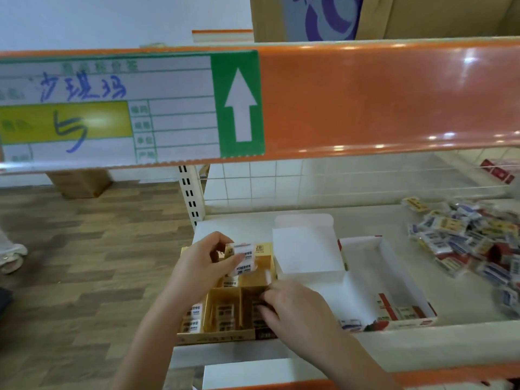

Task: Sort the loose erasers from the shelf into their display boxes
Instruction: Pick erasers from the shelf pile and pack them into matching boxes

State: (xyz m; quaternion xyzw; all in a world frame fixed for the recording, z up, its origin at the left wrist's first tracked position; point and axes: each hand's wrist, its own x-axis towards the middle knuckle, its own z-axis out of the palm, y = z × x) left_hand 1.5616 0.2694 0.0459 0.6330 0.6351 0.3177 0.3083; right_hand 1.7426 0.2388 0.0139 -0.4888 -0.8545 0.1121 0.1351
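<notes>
A yellow display box [222,337] with dividers stands at the shelf's left front and holds several wrapped erasers. Over its back part, my left hand [201,261] grips a small stack of white wrapped erasers [244,258]. My right hand [292,308] reaches into the box's right compartment with curled fingers; I cannot tell what they hold. To the right lies a white and red display box [394,257], its lid [305,249] open, with a few erasers at its front. A heap of loose erasers [467,237] lies at the shelf's right.
An orange price rail [380,99] with a green and white label [112,108] crosses above the shelf. The shelf's front lip [436,344] runs below the boxes. Left of the shelf are wooden floor, a cardboard box [80,182] and a person's shoe [12,256].
</notes>
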